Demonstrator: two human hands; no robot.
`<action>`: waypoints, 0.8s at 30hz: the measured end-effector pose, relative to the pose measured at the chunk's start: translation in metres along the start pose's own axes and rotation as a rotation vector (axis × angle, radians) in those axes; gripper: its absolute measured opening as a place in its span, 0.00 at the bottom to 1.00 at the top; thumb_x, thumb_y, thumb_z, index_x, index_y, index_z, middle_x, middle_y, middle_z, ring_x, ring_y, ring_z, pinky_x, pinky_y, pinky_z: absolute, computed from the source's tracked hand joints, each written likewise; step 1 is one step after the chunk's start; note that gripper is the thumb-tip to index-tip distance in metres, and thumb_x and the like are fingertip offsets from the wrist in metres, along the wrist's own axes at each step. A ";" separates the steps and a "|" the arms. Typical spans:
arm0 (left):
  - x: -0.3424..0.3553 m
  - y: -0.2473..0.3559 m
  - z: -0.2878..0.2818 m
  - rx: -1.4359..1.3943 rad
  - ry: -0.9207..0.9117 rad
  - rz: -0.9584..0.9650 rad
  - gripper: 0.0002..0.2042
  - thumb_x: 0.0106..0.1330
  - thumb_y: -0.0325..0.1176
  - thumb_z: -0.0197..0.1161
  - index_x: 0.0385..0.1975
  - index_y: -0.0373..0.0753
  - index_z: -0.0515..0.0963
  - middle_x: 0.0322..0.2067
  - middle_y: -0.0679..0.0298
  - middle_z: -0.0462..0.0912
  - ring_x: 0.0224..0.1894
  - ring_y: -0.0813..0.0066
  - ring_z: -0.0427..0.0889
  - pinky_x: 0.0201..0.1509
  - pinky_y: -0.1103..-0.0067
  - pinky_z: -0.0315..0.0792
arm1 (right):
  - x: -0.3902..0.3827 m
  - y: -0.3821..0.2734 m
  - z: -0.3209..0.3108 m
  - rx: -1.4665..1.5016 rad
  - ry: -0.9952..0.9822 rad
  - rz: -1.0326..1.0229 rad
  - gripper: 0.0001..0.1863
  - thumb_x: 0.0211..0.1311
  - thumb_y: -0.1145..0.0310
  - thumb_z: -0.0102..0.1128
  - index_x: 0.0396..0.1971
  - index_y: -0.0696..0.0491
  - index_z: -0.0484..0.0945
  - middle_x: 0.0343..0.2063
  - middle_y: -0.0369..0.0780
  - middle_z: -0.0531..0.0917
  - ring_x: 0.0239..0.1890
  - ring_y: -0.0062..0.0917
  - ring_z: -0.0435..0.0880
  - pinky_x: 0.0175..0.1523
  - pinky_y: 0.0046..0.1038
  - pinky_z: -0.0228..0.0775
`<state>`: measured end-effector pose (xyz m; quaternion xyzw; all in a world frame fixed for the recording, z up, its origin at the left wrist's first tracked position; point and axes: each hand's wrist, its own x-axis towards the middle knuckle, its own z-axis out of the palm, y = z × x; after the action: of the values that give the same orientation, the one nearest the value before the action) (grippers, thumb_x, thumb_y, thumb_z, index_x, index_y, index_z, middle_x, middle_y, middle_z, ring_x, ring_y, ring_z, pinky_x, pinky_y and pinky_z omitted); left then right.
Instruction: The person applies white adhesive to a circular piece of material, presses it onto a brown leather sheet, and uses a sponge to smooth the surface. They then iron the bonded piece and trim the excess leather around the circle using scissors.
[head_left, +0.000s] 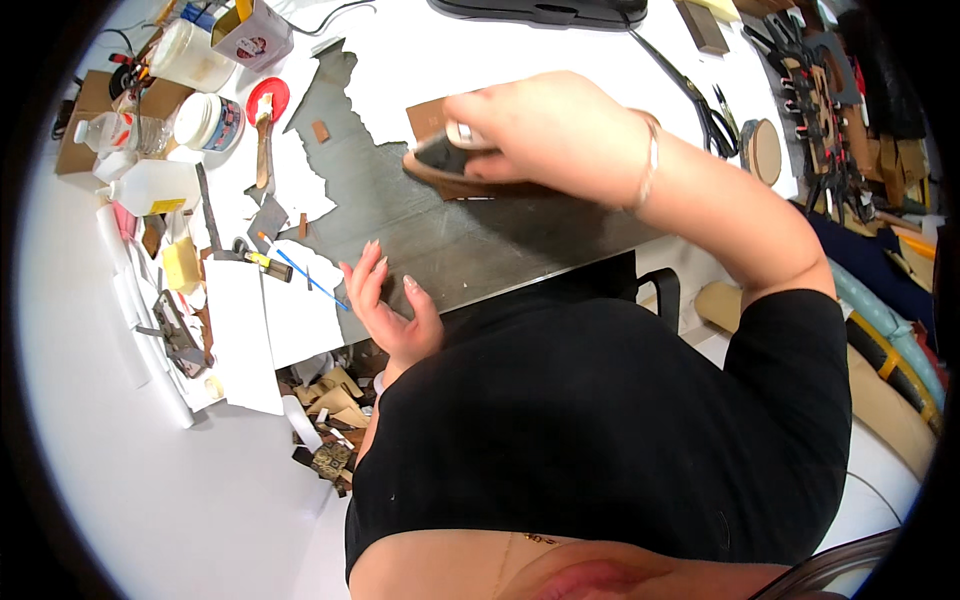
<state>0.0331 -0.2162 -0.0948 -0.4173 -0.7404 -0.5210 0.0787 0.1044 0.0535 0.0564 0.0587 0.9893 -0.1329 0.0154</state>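
My right hand [540, 140] is closed round a dark hand tool [435, 158] with a tan, curved edge, held over a brown flat piece [430, 112] on the grey work surface [380, 210]. The piece is largely hidden under the hand and tool. My left hand [390, 310] hangs open by the near edge of the surface, its fingers curled loosely apart and holding nothing. Just left of it, a thin blue-handled stick [305, 272] lies on white paper [310, 330], near a yellow and black tool [268, 265].
White tubs [205, 120], bottles [150, 185], a red lid [268, 95] and a yellow sponge [182, 262] crowd the left. Black scissors [715, 130] and a round board [760, 150] lie at the right, beside racked tools [805, 120] and rolls of material [880, 340].
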 end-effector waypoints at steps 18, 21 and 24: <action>-0.001 0.008 -0.001 -0.186 0.019 -0.109 0.22 0.67 0.16 0.54 0.61 0.33 0.66 0.65 0.48 0.69 0.67 0.57 0.70 0.72 0.66 0.63 | -0.054 -0.026 0.005 -0.108 -0.092 0.044 0.19 0.61 0.57 0.70 0.41 0.54 0.75 0.32 0.44 0.87 0.37 0.39 0.90 0.42 0.35 0.82; -0.001 0.007 -0.002 -0.194 0.009 -0.127 0.22 0.67 0.16 0.53 0.62 0.33 0.65 0.66 0.48 0.69 0.68 0.57 0.69 0.73 0.65 0.62 | -0.041 -0.009 0.010 -0.055 0.051 -0.023 0.20 0.61 0.56 0.70 0.44 0.54 0.74 0.31 0.44 0.85 0.36 0.40 0.88 0.40 0.37 0.80; 0.000 0.006 -0.001 -0.192 0.017 -0.121 0.22 0.67 0.16 0.53 0.61 0.32 0.65 0.66 0.48 0.68 0.68 0.57 0.69 0.74 0.65 0.60 | -0.005 0.017 0.004 -0.077 0.149 0.043 0.20 0.60 0.55 0.70 0.44 0.52 0.76 0.27 0.43 0.85 0.34 0.42 0.87 0.40 0.39 0.79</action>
<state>0.0367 -0.2163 -0.0900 -0.3729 -0.7102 -0.5970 0.0131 0.1113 0.0678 0.0481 0.0891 0.9906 -0.0897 -0.0529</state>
